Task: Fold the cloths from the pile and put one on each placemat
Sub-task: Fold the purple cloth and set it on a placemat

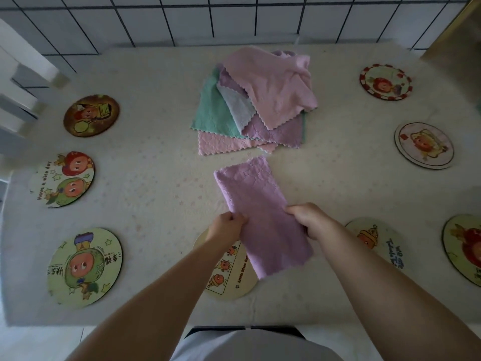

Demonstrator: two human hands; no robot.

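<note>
White wall tiles with dark grout [182, 19] back a pale, faintly speckled tabletop [156, 194], around whose edges round cartoon-printed placemats are laid out; none that can be seen carries a cloth yet. At the far middle lies the loose pile of pink, purple, green and pale blue scalloped-edge cloths [255, 105], untidily overlapped.

A long, narrow purple textured cloth [263, 217], apparently already folded once lengthwise, is held just in front of the pile. Its left edge is pinched by the curled fingers of the left hand [227, 226], its right edge is gripped by the right hand [309, 221], and its near end hangs over the cream round placemat with a strip of small fruit figures [229, 277].

Several slips can be foreseen. With both grips taken at mid-length, the free ends could sag or twist, so the next fold may come out skewed and the layers may slide apart. If the grip is released too soon, the soft fabric may spring open. The far end lies close to the pile and could snag and drag a cloth from it. Placement off-centre on the placemat is also possible.
</note>
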